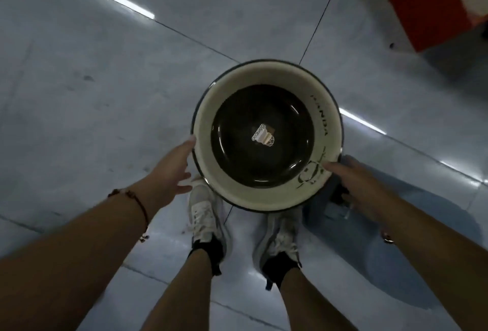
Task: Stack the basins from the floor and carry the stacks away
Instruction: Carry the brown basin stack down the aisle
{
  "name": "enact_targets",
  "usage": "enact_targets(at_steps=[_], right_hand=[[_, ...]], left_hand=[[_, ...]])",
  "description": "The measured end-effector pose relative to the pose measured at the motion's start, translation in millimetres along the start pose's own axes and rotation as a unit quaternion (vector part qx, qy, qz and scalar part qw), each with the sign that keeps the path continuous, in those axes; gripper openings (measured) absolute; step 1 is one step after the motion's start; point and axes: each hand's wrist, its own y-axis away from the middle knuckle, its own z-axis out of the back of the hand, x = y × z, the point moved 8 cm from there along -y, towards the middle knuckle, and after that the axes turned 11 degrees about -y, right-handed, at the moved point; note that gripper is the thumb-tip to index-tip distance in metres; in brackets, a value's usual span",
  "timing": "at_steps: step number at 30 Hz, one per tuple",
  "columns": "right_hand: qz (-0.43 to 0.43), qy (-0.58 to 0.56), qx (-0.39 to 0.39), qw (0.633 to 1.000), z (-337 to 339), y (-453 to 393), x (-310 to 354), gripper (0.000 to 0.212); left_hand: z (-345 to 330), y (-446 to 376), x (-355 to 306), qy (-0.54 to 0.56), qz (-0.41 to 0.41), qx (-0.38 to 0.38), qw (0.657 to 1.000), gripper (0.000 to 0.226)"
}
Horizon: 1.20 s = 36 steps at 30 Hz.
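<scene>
head view: person stands over a cream basin (266,134) with a dark bottom and a dark rim, held out above their shoes (203,214) and the grey tiled floor (105,72). can't tell if it's one basin or a nested stack, only the top one shows. left hand (173,169) is spread, fingers straight, fingertips touching the rim on its left side, not wrapped. right hand (353,190) has the thumb laid over the rim at the lower right, the other fingers go under the wall and are hidden, so it looks like a pinch on the rim. a pale blue basin (396,225) sits on the floor just right of the feet, partly under that arm. red box (427,0) far top right.

judgement: carry grip isn't settled. get the left fingers under the rim opposite the right hand, keep it level, then lower it into the blue one.
</scene>
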Motion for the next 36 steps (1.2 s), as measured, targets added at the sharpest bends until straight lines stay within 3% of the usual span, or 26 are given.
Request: enact_targets(at_steps=[2, 4, 6, 8, 12, 14, 17, 21, 25, 28, 33, 36], right_hand=[[-0.030, -0.163, 0.014, 0.986, -5, -40, -10, 0.048], [-0.054, -0.340, 0.036, 0.938, -9, -72, -23, 0.072], [-0.062, -0.419, 0.058, 0.904, -15, -97, -35, 0.085], [-0.057, -0.420, 0.073, 0.903, -23, -111, -43, 0.081], [-0.063, -0.403, 0.047, 0.912, -14, -110, -38, 0.079], [-0.049, -0.382, 0.082, 0.919, -9, -98, -25, 0.082], [-0.039, -0.350, 0.118, 0.929, -15, -79, 3, 0.064], [-0.063, -0.327, 0.092, 0.938, -13, -53, 36, 0.056], [-0.089, -0.297, 0.128, 0.942, 0, 23, 74, 0.079], [-0.098, -0.282, 0.102, 0.949, 24, 107, 111, 0.103], [-0.069, -0.287, 0.029, 0.955, 76, 299, 187, 0.083], [-0.023, -0.311, 0.017, 0.950, 112, 421, 219, 0.084]], left_hand=[[-5, -45, -4, 0.090, -0.001, 0.020, 0.996, 0.079], [-10, -79, -1, 0.166, 0.015, 0.042, 0.985, 0.074], [-24, -97, -3, 0.209, 0.006, 0.113, 0.971, 0.074], [-38, -101, -10, 0.224, -0.027, 0.181, 0.957, 0.078], [-30, -84, -19, 0.219, -0.057, 0.204, 0.952, 0.088], [-26, -67, -33, 0.156, -0.104, 0.236, 0.954, 0.083], [-16, -59, -57, 0.071, -0.089, 0.177, 0.978, 0.078], [-4, -32, -89, 0.071, -0.037, 0.112, 0.990, 0.075], [22, 39, -111, 0.091, -0.006, 0.092, 0.992, 0.063], [38, 125, -130, 0.104, -0.004, 0.105, 0.989, 0.062], [66, 324, -178, 0.077, -0.051, 0.101, 0.991, 0.071], [87, 453, -208, 0.063, -0.116, 0.114, 0.985, 0.069]])
